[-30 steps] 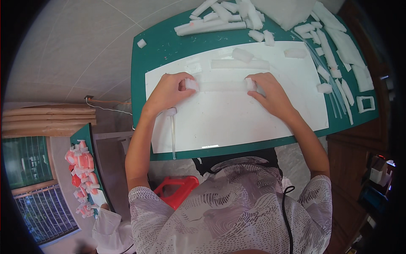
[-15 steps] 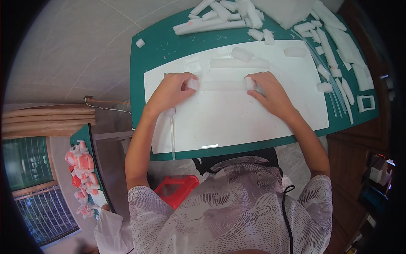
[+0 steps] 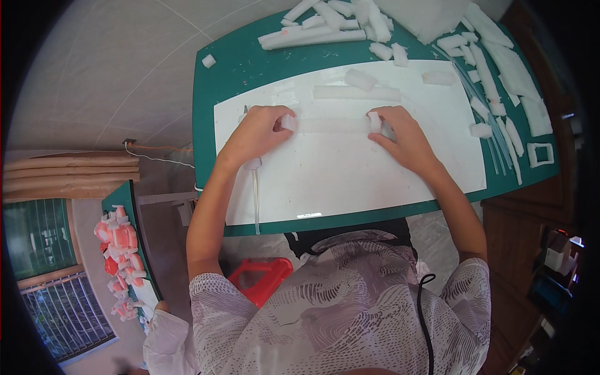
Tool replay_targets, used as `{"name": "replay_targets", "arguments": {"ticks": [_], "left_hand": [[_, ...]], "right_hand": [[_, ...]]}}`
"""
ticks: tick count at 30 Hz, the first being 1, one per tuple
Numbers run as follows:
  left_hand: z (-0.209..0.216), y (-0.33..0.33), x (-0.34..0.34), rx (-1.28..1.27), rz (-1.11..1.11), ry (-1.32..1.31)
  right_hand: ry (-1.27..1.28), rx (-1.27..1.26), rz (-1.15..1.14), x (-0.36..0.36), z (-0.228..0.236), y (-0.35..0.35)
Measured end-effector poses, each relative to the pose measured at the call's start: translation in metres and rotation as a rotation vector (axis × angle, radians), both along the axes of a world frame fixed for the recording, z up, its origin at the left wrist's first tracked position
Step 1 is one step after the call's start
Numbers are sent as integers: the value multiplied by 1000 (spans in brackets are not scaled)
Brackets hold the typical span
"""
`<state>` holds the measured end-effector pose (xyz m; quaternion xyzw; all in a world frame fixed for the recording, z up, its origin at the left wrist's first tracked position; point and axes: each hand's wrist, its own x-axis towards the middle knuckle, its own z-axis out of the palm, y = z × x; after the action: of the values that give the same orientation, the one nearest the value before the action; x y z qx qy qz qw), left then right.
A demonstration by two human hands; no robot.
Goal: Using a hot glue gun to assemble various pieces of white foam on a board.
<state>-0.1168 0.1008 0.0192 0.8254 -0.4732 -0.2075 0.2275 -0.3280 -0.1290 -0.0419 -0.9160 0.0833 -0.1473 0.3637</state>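
Note:
My left hand (image 3: 259,132) pinches a small white foam block (image 3: 287,122) at the left end of a long white foam strip (image 3: 331,125). At the strip's right end, a second small foam block (image 3: 374,122) is between the thumb and fingers of my right hand (image 3: 403,136). The strip lies flat on a white board (image 3: 337,181); I cannot tell whether the blocks are fixed to it. Under my left wrist, mostly hidden, is a tool with a clear rod (image 3: 255,200) sticking out toward the near edge.
Beyond the strip lie another foam strip (image 3: 356,93) and a foam chunk (image 3: 360,79). Foam offcuts (image 3: 312,39) crowd the green table's (image 3: 234,75) far side, with thin rods (image 3: 504,137) and a foam frame (image 3: 540,154) at right. A red stool (image 3: 265,281) stands below; a person's sleeve (image 3: 167,340) shows lower left.
The view has shifted slightly. Both hands stay at the two ends of the strip, holding the same blocks, with only a tiny movement of the right fingers.

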Motion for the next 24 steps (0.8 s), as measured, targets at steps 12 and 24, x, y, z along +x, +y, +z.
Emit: {"name": "replay_targets", "arguments": {"ticks": [12, 24], "left_hand": [[1, 1, 1, 30, -13, -25], [-9, 10, -8, -110, 65, -2]], "right_hand": [[-36, 113, 47, 0, 7, -5], [-29, 144, 12, -1, 6, -8]]}}
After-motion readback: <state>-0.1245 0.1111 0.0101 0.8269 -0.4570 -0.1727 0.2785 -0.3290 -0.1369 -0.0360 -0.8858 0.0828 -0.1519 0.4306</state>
